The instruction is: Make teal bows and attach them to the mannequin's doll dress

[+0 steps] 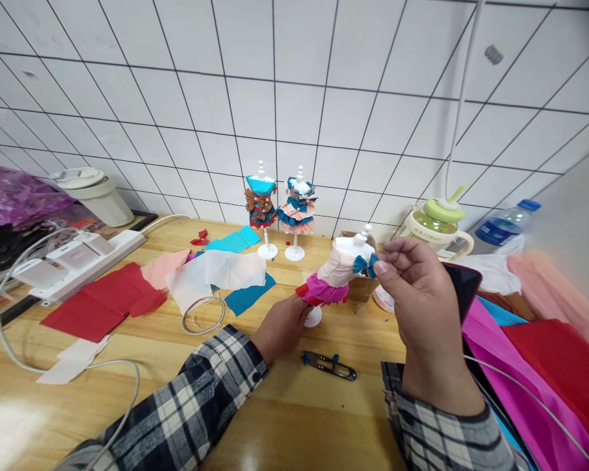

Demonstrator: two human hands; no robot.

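My left hand (285, 325) is closed around the stand of a small white dress form (344, 268), just under its skirt, and the form tilts to the right. The form wears a pale peach bodice and a ruffled magenta and red skirt. At its upper chest, my right hand (417, 294) pinches a blue paper bow (366, 264) between thumb and fingertips. The bow touches or nearly touches the bodice; I cannot tell whether it is attached. Below the form, a pair of black thread snips (328, 365) lies on the wooden table (285, 418).
Two dressed forms, one in brown and blue (261, 203) and one in blue and peach (297, 212), stand by the tiled wall. Red paper (103, 301) and a power strip (86, 261) lie left. A green-lidded mug (434, 226), bottle (505, 226) and magenta paper (525, 373) are right.
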